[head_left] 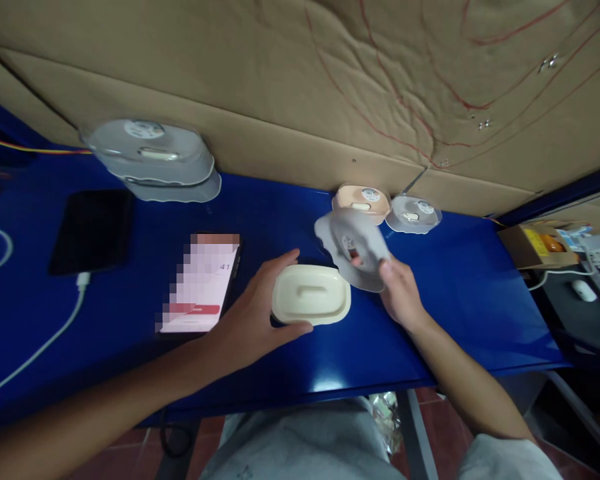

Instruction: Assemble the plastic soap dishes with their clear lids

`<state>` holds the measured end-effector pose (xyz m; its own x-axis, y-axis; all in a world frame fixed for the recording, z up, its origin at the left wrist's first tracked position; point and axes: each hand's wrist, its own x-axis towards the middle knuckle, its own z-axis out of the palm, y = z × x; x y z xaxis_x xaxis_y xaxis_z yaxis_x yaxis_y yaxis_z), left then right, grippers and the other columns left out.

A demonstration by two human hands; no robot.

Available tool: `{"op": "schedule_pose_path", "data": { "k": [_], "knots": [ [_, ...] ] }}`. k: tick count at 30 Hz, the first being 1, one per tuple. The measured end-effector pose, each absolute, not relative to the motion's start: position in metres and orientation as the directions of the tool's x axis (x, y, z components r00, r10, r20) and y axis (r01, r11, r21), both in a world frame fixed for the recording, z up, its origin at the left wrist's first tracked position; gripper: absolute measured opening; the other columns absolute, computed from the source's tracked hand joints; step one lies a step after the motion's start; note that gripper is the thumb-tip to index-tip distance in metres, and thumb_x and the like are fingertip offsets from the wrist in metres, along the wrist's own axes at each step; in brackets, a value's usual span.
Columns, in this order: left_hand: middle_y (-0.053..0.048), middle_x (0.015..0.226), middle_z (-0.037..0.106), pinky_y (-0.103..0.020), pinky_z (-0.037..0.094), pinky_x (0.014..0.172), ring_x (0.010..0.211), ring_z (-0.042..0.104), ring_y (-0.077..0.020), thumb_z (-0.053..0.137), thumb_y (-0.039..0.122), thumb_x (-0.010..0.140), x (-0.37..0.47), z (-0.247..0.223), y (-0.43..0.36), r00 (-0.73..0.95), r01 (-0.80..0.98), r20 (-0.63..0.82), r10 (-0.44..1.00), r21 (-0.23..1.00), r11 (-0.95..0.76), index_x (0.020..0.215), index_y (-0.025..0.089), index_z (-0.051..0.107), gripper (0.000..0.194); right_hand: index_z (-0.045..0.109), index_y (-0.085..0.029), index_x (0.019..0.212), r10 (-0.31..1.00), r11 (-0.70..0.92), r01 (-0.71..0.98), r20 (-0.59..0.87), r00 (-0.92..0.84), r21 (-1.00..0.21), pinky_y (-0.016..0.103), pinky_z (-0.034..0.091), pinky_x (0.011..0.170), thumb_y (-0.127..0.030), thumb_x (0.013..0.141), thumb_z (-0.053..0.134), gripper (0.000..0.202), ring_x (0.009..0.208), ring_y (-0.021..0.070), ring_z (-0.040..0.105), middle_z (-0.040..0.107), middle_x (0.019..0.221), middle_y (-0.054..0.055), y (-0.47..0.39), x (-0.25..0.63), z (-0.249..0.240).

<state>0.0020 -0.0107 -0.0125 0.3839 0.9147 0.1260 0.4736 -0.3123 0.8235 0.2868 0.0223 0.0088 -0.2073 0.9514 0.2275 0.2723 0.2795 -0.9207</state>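
Note:
On the blue table lies a cream oval dish (312, 299) with a short raised bar in its middle. My left hand (260, 307) is closed around its left end, fingers on the far side and thumb along the near edge. A grey wavy-edged plastic piece (356, 250) is pinched in my right hand (399, 287), lifted and tilted just right of the dish. It is smeared by motion, and a round mark shows near its middle. Behind it stand a peach oval box (350, 197) and a small grey oval box (413, 213), both under clear covers.
Larger grey lidded boxes (155, 160) are stacked at back left. A lit phone (200, 287) lies left of my left hand, beside a dark tablet (93, 230) with a white cable (60, 333). A cardboard wall (260, 80) closes the back; a cardboard box (535, 247) stands right.

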Motion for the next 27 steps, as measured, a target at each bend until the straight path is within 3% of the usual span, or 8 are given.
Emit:
{"op": "schedule_pose_path", "data": {
  "k": [2,4,6,9,12,19,24,27],
  "knots": [
    [-0.013,0.162,0.048,-0.055,0.049,0.120,0.148,0.053,-0.0375,0.088,0.043,0.084,0.002,-0.010,-0.014,0.347,0.369,0.153,0.925,0.885,-0.285,0.164,0.034,0.025,0.102,0.076,-0.023,0.115,0.986,0.137,0.163,0.118,-0.120,-0.977,0.048,0.065,0.089,-0.068,0.109,0.030,0.065,0.106,0.0307,0.077,0.079,0.105,0.010,0.021,0.285,0.007],
    [-0.012,0.160,0.049,-0.052,0.052,0.118,0.145,0.056,-0.0356,0.089,0.042,0.083,0.003,-0.007,-0.016,0.316,0.311,0.179,0.932,0.908,-0.280,0.161,0.034,0.028,0.099,0.075,-0.023,0.120,0.985,0.147,0.169,0.129,-0.113,-0.975,0.050,0.065,0.094,-0.068,0.110,0.025,0.067,0.111,0.0317,0.076,0.080,0.109,0.011,0.018,0.282,0.008],
    [-0.011,0.156,0.051,-0.052,0.054,0.116,0.142,0.058,-0.0348,0.091,0.041,0.081,0.004,-0.004,-0.016,0.282,0.288,0.220,0.934,0.909,-0.301,0.156,0.034,0.032,0.095,0.075,-0.024,0.123,0.951,0.299,0.293,0.258,-0.172,-0.908,0.052,0.061,0.102,-0.067,0.108,0.037,0.059,0.121,0.0332,0.072,0.076,0.124,0.011,0.011,0.281,0.011],
    [-0.008,0.149,0.055,-0.054,0.054,0.114,0.137,0.060,-0.0341,0.091,0.047,0.080,0.004,0.001,-0.012,0.226,0.248,0.280,0.933,0.910,-0.333,0.150,0.035,0.035,0.090,0.072,-0.027,0.129,0.828,0.561,0.436,0.457,-0.326,-0.704,0.055,0.055,0.113,-0.058,0.103,0.061,0.042,0.134,0.0359,0.064,0.065,0.142,0.012,0.003,0.281,0.017],
    [-0.008,0.146,0.055,-0.056,0.052,0.116,0.137,0.059,-0.0338,0.087,0.058,0.083,0.001,0.004,-0.006,0.181,0.201,0.299,0.937,0.921,-0.333,0.146,0.036,0.037,0.084,0.065,-0.028,0.139,0.761,0.649,0.457,0.511,-0.399,-0.608,0.056,0.052,0.117,-0.049,0.104,0.063,0.041,0.138,0.0358,0.060,0.059,0.146,0.013,0.000,0.279,0.018],
    [-0.011,0.151,0.051,-0.062,0.050,0.116,0.141,0.056,-0.0391,0.083,0.083,0.069,0.001,-0.004,-0.008,0.226,0.177,0.187,0.956,0.957,-0.229,0.152,0.040,0.029,0.108,0.050,-0.029,0.155,0.661,0.740,0.412,0.461,-0.592,-0.532,0.058,0.047,0.122,-0.053,0.103,0.064,0.059,0.146,0.0364,0.055,0.057,0.152,0.015,-0.004,0.264,0.011],
    [-0.013,0.155,0.052,-0.062,0.048,0.119,0.144,0.056,-0.0399,0.086,0.079,0.068,0.002,-0.005,-0.010,0.289,0.138,0.153,0.945,0.970,-0.199,0.162,0.040,0.022,0.120,0.044,-0.027,0.161,0.599,0.790,0.437,0.392,-0.698,-0.431,0.059,0.034,0.131,-0.047,0.108,0.058,0.059,0.159,0.0343,0.041,0.047,0.165,0.017,-0.009,0.256,0.003],
    [-0.012,0.168,0.044,-0.063,0.045,0.123,0.152,0.049,-0.0394,0.088,0.071,0.073,0.001,-0.004,-0.010,0.360,0.110,0.114,0.926,0.980,-0.163,0.168,0.046,0.013,0.124,0.047,-0.030,0.160,0.598,0.792,0.479,0.329,-0.731,-0.378,0.061,0.026,0.134,-0.047,0.108,0.057,0.055,0.163,0.0341,0.034,0.042,0.172,0.013,-0.010,0.257,0.002]
  ]
}}
